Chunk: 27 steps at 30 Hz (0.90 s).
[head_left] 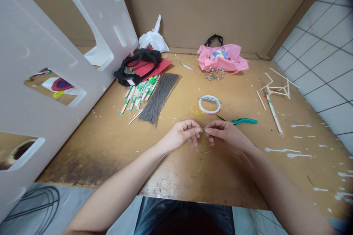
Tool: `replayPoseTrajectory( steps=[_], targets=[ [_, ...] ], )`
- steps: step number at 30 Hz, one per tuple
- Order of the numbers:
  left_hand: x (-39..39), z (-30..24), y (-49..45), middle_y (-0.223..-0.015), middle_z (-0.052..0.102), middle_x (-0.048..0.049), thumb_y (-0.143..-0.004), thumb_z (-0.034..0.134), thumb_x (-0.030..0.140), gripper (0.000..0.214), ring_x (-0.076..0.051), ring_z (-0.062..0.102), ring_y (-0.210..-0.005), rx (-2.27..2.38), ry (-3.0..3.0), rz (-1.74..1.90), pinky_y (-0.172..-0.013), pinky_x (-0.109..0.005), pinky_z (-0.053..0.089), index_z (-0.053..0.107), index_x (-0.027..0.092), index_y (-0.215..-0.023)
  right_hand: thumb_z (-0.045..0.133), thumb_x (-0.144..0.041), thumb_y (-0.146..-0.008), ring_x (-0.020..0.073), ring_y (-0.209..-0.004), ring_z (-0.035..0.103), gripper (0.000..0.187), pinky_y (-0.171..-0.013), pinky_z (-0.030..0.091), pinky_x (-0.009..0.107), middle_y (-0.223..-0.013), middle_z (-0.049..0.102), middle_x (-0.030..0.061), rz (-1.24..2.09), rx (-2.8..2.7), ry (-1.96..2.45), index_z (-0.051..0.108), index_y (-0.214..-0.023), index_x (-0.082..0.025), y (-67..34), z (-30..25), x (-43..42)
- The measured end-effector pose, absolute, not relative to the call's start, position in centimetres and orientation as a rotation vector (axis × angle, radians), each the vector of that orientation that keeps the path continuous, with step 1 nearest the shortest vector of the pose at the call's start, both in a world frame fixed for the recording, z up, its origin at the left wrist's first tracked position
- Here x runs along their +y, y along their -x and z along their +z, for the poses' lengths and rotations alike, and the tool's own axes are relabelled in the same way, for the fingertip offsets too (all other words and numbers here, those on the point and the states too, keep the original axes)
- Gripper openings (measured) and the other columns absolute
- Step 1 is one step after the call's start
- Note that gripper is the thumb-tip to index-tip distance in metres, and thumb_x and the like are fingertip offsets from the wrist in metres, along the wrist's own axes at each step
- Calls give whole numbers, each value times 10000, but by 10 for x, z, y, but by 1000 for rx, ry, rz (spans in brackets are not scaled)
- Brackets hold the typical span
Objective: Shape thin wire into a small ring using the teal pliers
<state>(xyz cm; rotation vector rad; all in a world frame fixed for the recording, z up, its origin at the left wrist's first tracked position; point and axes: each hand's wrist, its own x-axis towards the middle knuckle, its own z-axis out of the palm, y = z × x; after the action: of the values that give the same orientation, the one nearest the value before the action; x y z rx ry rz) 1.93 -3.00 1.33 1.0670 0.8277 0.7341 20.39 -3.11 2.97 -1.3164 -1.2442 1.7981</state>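
Note:
My left hand (190, 131) and my right hand (219, 132) meet fingertip to fingertip above the middle of the table. Thumb and forefinger of each pinch a thin wire (203, 129), which bridges the small gap between them. Below the fingers hangs a curved loop of wire (209, 151), with a loose end pointing down. Just beyond my hands lies a white ring (200, 107), with several short grey wires across it and a curl of yellow wire (195, 109) at its left. Pliers with teal handles (245, 121) rest by my right hand, their jaws partly behind it.
Left on the wooden table (110, 147) are a bundle of grey wires (160, 99), wrapped chopsticks (135, 97) and a black head strap (138, 67). At the back sit a white bag (153, 40), a pink bag (204, 58) and a wire piece (215, 73). A stick frame (277, 90) lies right.

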Motion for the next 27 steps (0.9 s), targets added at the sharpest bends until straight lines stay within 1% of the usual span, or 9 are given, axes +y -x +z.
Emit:
replayPoseTrajectory(
  steps=[4,9,13,15,18,21,27],
  targets=[
    [-28,10,-19,-660,588,16,-715,652,395,302,-67,563,-457,834,-1076,734,-457,-189,451,540,121,-774,727,-390,-612,99,-519,536,298,-538,460,268,-573,583,-24,1774,-1300,1316,629,-754,-148,-206,24,-29],
    [-26,3,-20,-640,587,18,-707,665,377,294,-68,558,-450,852,-1076,746,-456,-191,440,545,118,-776,704,-375,-641,78,-522,499,271,-522,403,238,-591,572,-31,1618,-1413,1368,628,-762,-145,-206,17,-27],
    [-26,1,-21,-657,588,17,-723,651,355,269,-53,537,-456,847,-1062,810,-467,-191,445,547,112,-772,695,-395,-641,88,-533,501,289,-547,416,254,-600,571,-28,1632,-1400,1333,620,-777,-152,-205,16,-28],
    [-26,1,-21,-650,587,18,-726,647,338,252,-47,526,-444,854,-1075,825,-453,-183,434,552,107,-763,691,-407,-642,92,-533,498,299,-539,409,256,-603,571,-24,1630,-1418,1347,624,-783,-152,-205,16,-27],
    [-24,1,-20,-656,596,11,-722,645,322,243,-39,508,-413,898,-1072,836,-408,-166,396,562,99,-768,683,-409,-652,88,-527,474,289,-508,366,240,-586,557,-25,1521,-1523,1415,641,-769,-148,-206,14,-26],
    [-22,-1,-19,-682,613,-2,-713,649,334,258,-40,505,-407,919,-1031,859,-388,-161,382,559,101,-779,680,-421,-654,87,-522,453,294,-496,336,235,-563,540,-31,1457,-1561,1454,644,-755,-148,-208,10,-23],
    [-22,-2,-19,-667,605,1,-680,684,385,316,-56,525,-446,895,-993,873,-422,-175,395,565,114,-791,689,-429,-660,81,-485,436,293,-485,331,237,-550,538,-37,1529,-1496,1366,639,-764,-160,-211,1,-21]
  ],
)
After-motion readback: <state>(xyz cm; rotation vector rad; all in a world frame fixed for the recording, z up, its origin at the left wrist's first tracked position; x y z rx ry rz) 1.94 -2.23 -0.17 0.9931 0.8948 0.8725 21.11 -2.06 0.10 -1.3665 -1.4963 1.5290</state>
